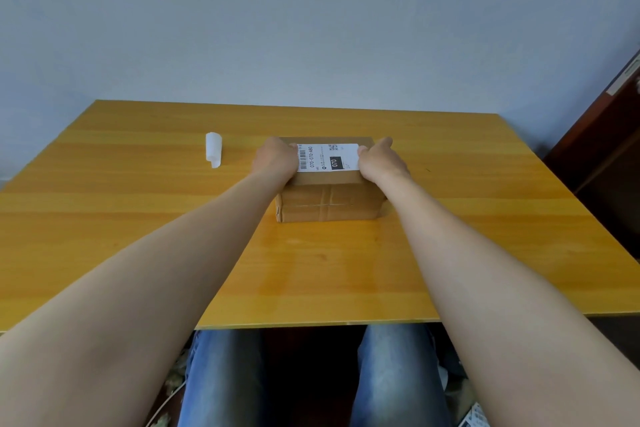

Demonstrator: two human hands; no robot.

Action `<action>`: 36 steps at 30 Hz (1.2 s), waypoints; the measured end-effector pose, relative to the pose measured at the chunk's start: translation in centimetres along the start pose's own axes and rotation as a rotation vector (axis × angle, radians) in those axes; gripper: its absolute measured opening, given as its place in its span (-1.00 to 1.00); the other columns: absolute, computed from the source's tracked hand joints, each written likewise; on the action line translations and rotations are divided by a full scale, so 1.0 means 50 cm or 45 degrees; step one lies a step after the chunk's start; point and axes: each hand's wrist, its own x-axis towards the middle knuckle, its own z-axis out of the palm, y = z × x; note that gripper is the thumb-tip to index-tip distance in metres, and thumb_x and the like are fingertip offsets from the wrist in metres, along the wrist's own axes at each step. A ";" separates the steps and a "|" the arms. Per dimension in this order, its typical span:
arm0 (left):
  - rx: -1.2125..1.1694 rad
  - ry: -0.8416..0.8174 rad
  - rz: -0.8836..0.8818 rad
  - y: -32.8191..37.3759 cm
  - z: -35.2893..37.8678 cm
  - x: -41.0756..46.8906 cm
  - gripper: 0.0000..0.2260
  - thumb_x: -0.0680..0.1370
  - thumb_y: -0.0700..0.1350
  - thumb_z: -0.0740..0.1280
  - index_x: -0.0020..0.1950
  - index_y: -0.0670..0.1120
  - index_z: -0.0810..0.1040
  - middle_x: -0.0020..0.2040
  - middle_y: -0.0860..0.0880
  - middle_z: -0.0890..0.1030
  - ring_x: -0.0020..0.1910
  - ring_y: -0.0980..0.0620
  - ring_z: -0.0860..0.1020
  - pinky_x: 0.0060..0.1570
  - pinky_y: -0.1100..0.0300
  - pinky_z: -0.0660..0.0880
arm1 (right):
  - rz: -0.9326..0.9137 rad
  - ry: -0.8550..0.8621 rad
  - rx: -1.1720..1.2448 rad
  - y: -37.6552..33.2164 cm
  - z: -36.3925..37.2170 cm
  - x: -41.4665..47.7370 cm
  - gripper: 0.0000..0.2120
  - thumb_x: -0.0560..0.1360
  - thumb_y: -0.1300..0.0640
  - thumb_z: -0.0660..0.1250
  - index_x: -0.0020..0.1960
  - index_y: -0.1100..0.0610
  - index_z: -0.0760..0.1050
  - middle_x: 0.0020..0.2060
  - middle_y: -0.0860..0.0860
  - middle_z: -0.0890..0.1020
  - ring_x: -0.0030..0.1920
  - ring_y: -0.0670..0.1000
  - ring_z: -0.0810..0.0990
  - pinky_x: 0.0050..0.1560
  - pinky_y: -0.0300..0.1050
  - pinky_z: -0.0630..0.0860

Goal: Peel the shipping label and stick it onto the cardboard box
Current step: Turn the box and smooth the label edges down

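White label [327, 157] held over the box [329, 198] by both hands, left [275, 159] and right [379, 161]; curled backing [213, 149] apart

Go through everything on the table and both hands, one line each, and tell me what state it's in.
shipping label: face up over the box top, held at both short ends.
cardboard box: closed, taped, resting on the table.
white backing paper: curled, lying apart to the left.
left hand: holding the label's left end.
right hand: holding the label's right end.
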 end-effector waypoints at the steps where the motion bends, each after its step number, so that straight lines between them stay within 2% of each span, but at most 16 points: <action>1: 0.004 -0.028 0.008 0.003 0.000 0.000 -0.70 0.69 0.04 0.21 -0.16 -0.10 0.45 -0.15 -0.06 0.54 -0.11 -0.12 0.50 -0.22 0.12 0.37 | 0.011 -0.024 0.000 -0.002 -0.001 0.000 -0.44 0.73 -0.11 0.08 0.59 0.18 0.09 0.43 0.19 0.50 0.40 0.31 0.49 0.22 0.11 0.48; 3: -0.014 -0.126 0.018 0.015 -0.001 0.002 -0.68 0.66 0.13 0.27 -0.10 -0.10 0.49 -0.13 -0.07 0.58 -0.13 -0.12 0.52 -0.23 0.13 0.36 | -0.010 -0.074 0.023 -0.005 -0.007 0.003 -0.33 0.68 -0.18 0.15 0.62 0.18 0.06 0.49 0.18 0.43 0.43 0.30 0.47 0.33 0.17 0.50; 5: -0.005 -0.218 0.017 0.026 -0.008 0.001 -0.57 0.60 0.20 0.35 0.20 -0.14 0.48 0.03 -0.08 0.59 -0.06 -0.09 0.55 -0.18 0.11 0.43 | -0.132 -0.108 0.050 -0.010 -0.015 0.008 -0.22 0.64 -0.26 0.24 0.65 0.15 0.06 0.59 0.14 0.28 0.50 0.26 0.40 0.40 0.14 0.43; 7: 0.083 -0.238 0.104 0.031 -0.016 0.008 -0.25 0.52 0.25 0.44 0.55 -0.13 0.30 0.37 -0.11 0.50 0.26 -0.15 0.53 0.09 0.00 0.52 | -0.304 -0.137 0.043 -0.016 -0.025 0.014 -0.15 0.57 -0.33 0.32 0.68 0.06 0.11 0.63 0.07 0.19 0.56 0.23 0.35 0.48 0.17 0.37; 8: 0.119 -0.258 0.179 0.031 -0.018 0.018 -0.17 0.50 0.27 0.46 0.62 -0.09 0.24 0.50 -0.11 0.41 0.41 -0.17 0.46 0.27 -0.04 0.49 | -0.371 -0.166 0.026 -0.019 -0.029 0.018 -0.11 0.53 -0.37 0.37 0.68 0.03 0.16 0.64 0.05 0.19 0.58 0.21 0.32 0.51 0.19 0.35; 9: 0.141 -0.298 0.255 0.032 -0.022 0.024 -0.18 0.50 0.26 0.46 0.64 -0.08 0.25 0.56 -0.11 0.36 0.48 -0.16 0.40 0.38 -0.05 0.43 | -0.418 -0.211 0.005 -0.023 -0.034 0.021 -0.08 0.48 -0.39 0.42 0.66 0.02 0.22 0.64 0.03 0.21 0.59 0.19 0.32 0.53 0.18 0.34; 11: 0.202 -0.407 0.348 0.036 -0.027 0.036 -0.27 0.56 0.20 0.43 0.62 -0.11 0.31 0.57 -0.10 0.39 0.49 -0.11 0.40 0.44 0.00 0.38 | -0.479 -0.309 -0.050 -0.030 -0.040 0.029 -0.04 0.39 -0.37 0.53 0.64 0.04 0.31 0.62 0.02 0.31 0.58 0.11 0.35 0.50 0.06 0.35; 13: 0.272 -0.464 0.391 0.041 -0.031 0.042 -0.30 0.56 0.18 0.44 0.58 -0.13 0.35 0.52 -0.10 0.45 0.45 -0.10 0.46 0.41 0.02 0.40 | -0.510 -0.359 -0.124 -0.039 -0.042 0.035 -0.02 0.33 -0.30 0.61 0.61 0.03 0.35 0.57 0.00 0.40 0.54 0.07 0.40 0.43 -0.01 0.39; 18: 0.302 -0.415 0.366 0.040 -0.027 0.065 -0.37 0.48 0.18 0.53 0.48 -0.05 0.50 0.31 -0.06 0.61 0.21 -0.08 0.60 0.23 -0.01 0.56 | -0.498 -0.360 -0.245 -0.056 -0.041 0.058 -0.13 0.30 -0.30 0.63 0.49 0.00 0.45 0.41 0.00 0.52 0.38 0.07 0.51 0.36 0.03 0.48; 20: 0.262 -0.364 0.326 0.040 -0.022 0.075 -0.45 0.46 0.19 0.54 0.37 -0.02 0.58 0.18 -0.05 0.67 0.11 -0.06 0.65 0.14 0.00 0.60 | -0.488 -0.346 -0.258 -0.060 -0.040 0.068 -0.19 0.30 -0.32 0.62 0.42 0.00 0.49 0.38 -0.01 0.54 0.36 0.07 0.53 0.35 0.04 0.50; 22: 0.243 -0.293 0.285 0.040 -0.017 0.080 -0.56 0.45 0.21 0.54 0.24 0.03 0.62 0.04 -0.01 0.69 -0.01 -0.01 0.65 -0.04 0.06 0.60 | -0.474 -0.329 -0.242 -0.062 -0.036 0.077 -0.27 0.31 -0.33 0.61 0.33 0.01 0.52 0.33 -0.01 0.56 0.34 0.07 0.54 0.35 0.05 0.50; 24: 0.267 -0.200 0.266 0.040 -0.010 0.081 -0.68 0.47 0.23 0.50 0.09 0.08 0.61 -0.09 0.05 0.67 -0.14 0.05 0.62 -0.22 0.13 0.50 | -0.446 -0.301 -0.222 -0.066 -0.030 0.085 -0.36 0.34 -0.35 0.58 0.24 0.02 0.53 0.27 -0.01 0.59 0.29 0.06 0.56 0.33 0.06 0.52; 26: 0.314 -0.137 0.268 0.040 -0.003 0.081 -0.75 0.51 0.24 0.45 0.00 0.10 0.59 -0.15 0.10 0.63 -0.21 0.12 0.57 -0.29 0.16 0.43 | -0.415 -0.269 -0.220 -0.070 -0.023 0.093 -0.40 0.36 -0.37 0.56 0.17 0.03 0.55 0.21 -0.02 0.63 0.22 0.05 0.59 0.30 0.08 0.54; 32: 0.293 -0.135 0.268 0.043 -0.003 0.084 -0.76 0.53 0.24 0.44 -0.05 0.09 0.59 -0.19 0.12 0.62 -0.18 0.10 0.60 -0.26 0.15 0.48 | -0.387 -0.211 -0.201 -0.071 -0.016 0.093 -0.46 0.37 -0.39 0.53 0.06 0.01 0.54 0.11 -0.03 0.68 0.13 0.04 0.63 0.21 0.09 0.59; 34: 0.257 -0.172 0.270 0.042 -0.004 0.083 -0.77 0.53 0.22 0.45 -0.05 0.08 0.59 -0.17 0.09 0.64 -0.16 0.07 0.62 -0.17 0.10 0.54 | -0.384 -0.197 -0.199 -0.067 -0.015 0.088 -0.44 0.38 -0.40 0.51 0.10 0.02 0.54 0.12 -0.02 0.68 0.15 0.05 0.63 0.21 0.09 0.59; 36: 0.193 -0.208 0.293 0.037 -0.006 0.084 -0.78 0.53 0.20 0.45 0.00 0.07 0.63 -0.08 0.05 0.68 -0.09 0.03 0.65 -0.03 0.03 0.61 | -0.385 -0.186 -0.202 -0.061 -0.015 0.080 -0.37 0.43 -0.42 0.46 0.23 0.05 0.54 0.18 0.00 0.66 0.19 0.08 0.61 0.23 0.08 0.57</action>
